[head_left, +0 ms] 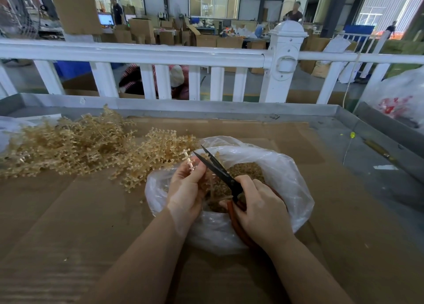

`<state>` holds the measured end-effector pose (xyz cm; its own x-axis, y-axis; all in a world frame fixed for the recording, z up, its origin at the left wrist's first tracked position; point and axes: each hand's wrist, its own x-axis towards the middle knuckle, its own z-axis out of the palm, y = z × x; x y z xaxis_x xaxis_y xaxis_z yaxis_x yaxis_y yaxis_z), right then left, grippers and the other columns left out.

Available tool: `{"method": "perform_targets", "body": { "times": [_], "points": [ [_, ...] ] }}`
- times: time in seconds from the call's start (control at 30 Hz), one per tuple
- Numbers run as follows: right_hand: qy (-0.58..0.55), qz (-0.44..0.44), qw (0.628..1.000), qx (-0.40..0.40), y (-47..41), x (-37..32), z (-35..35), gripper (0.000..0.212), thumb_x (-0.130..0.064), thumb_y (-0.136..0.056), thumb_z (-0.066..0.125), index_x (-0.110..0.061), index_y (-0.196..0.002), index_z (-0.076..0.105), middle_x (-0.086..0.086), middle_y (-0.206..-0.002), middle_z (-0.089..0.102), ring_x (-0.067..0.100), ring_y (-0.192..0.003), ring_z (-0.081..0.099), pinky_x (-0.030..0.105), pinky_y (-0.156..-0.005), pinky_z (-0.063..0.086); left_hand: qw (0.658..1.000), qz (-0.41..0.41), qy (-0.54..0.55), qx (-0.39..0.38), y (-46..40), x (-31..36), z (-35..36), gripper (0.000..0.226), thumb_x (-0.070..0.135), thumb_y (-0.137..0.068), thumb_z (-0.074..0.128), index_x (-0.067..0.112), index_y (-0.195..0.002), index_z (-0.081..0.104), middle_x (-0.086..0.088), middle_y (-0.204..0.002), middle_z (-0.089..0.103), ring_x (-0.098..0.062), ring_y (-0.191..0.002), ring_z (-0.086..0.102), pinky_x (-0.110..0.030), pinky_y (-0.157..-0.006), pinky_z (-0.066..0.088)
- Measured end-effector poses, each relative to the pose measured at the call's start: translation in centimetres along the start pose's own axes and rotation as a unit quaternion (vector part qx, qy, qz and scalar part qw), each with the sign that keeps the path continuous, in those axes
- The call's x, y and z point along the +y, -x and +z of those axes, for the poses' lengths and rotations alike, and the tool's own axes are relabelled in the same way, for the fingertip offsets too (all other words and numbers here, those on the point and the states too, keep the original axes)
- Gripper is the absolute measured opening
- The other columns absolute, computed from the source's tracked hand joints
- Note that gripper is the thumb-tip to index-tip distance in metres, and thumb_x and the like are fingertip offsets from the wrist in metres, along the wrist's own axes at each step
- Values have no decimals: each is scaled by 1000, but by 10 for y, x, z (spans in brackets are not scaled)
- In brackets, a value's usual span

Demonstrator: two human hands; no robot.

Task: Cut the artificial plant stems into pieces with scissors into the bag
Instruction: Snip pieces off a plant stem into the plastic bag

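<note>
Cardboard-covered bench by a white railing, warehouse behind. Our left hand pinches a beige stem upright over the open plastic bag; our right hand grips the scissors, blades apart, tips right beside the stem. Uncut stems pile sits just left of the bag, cut bits inside. Risks: blades sit close to our left fingertips, so a nick; stem stands near the bag's left rim, so pieces may drop onto the cardboard.

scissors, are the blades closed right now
No, the scissors, held by the right hand, have their two black blades spread in a V beside the stem pinched in the left hand.
</note>
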<state>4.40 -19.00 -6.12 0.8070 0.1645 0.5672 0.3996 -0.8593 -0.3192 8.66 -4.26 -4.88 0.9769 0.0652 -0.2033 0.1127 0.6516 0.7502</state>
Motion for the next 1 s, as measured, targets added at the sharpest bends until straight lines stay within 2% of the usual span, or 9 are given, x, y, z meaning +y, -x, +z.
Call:
{"method": "perform_targets", "body": {
  "times": [0.17, 0.23, 0.37, 0.47, 0.53, 0.67, 0.8, 0.9, 1.0],
  "points": [
    [-11, -5, 1000, 0, 1, 1, 0, 43, -46, -82, 68, -16, -112, 60, 0, -91, 65, 15, -80, 62, 27, -66, 54, 999, -24, -9, 23, -2, 2, -1, 6, 7, -90, 59, 10, -94, 63, -8, -77, 74, -19, -69, 72, -31, -56, 59],
    [-16, -9, 1000, 0, 1, 1, 0, 44, -48, -83, 66, -16, -112, 60, 0, -92, 65, 16, -81, 62, 29, -67, 55, 999, -34, -7, 28, -3, 3, -1, 5, 6, -91, 58, 9, -90, 62, -8, -75, 73, -20, -67, 72, -31, -55, 58],
    [-24, -14, 1000, 0, 1, 0, -1, 47, -49, -82, 65, -14, -114, 60, 1, -92, 66, 17, -82, 63, 28, -68, 54, 999, -52, -3, 1, -4, 5, -3, 17, 4, -94, 52, 7, -79, 61, -8, -66, 71, -19, -58, 69, -31, -52, 58],
    [-31, -12, 999, -1, 0, 0, -1, 46, -46, -82, 69, -14, -113, 60, 0, -93, 66, 15, -82, 63, 25, -70, 52, 998, -50, -11, -33, -5, 4, -6, 13, 5, -93, 52, 8, -83, 61, -10, -73, 69, -20, -65, 66, -35, -68, 56],
    [-37, -10, 999, -4, 0, 1, -2, 43, -40, -81, 71, -15, -113, 60, 0, -94, 66, 14, -83, 63, 25, -70, 53, 998, -32, -6, -49, -4, 4, -6, 14, 3, -92, 52, 9, -84, 61, -10, -78, 64, -19, -69, 59, -34, -72, 51],
    [-46, -10, 999, -7, 2, 2, -2, 38, -25, -80, 71, -16, -114, 59, 0, -96, 65, 14, -85, 62, 25, -73, 53, 998, -17, -11, -56, -1, 4, -5, 19, -1, -93, 49, 9, -82, 61, -5, -64, 63, -13, -54, 58, -26, -55, 54],
    [-48, -10, 999, -16, 2, 3, -2, 38, -22, -80, 70, -16, -115, 59, 0, -96, 65, 14, -85, 61, 27, -73, 54, 999, -38, -12, -26, -2, 6, -5, 19, 1, -93, 50, 8, -80, 62, -6, -69, 64, -18, -64, 59, -29, -65, 52],
    [-48, -13, 999, -19, 2, 2, -3, 37, -22, -81, 68, -15, -116, 58, 0, -96, 64, 14, -84, 61, 28, -73, 54, 998, -54, -15, -31, -2, 6, -6, 19, 4, -94, 49, 10, -80, 59, -2, -61, 62, -14, -54, 61, -25, -56, 54],
    [-44, -16, 999, -21, 2, 1, -3, 36, -25, -82, 63, -15, -117, 57, 0, -94, 64, 15, -83, 61, 30, -71, 54, 997, -64, -11, -34, -3, 6, -6, 15, 5, -94, 50, 10, -83, 60, -4, -66, 63, -17, -59, 61, -30, -65, 52]
  ]
}}
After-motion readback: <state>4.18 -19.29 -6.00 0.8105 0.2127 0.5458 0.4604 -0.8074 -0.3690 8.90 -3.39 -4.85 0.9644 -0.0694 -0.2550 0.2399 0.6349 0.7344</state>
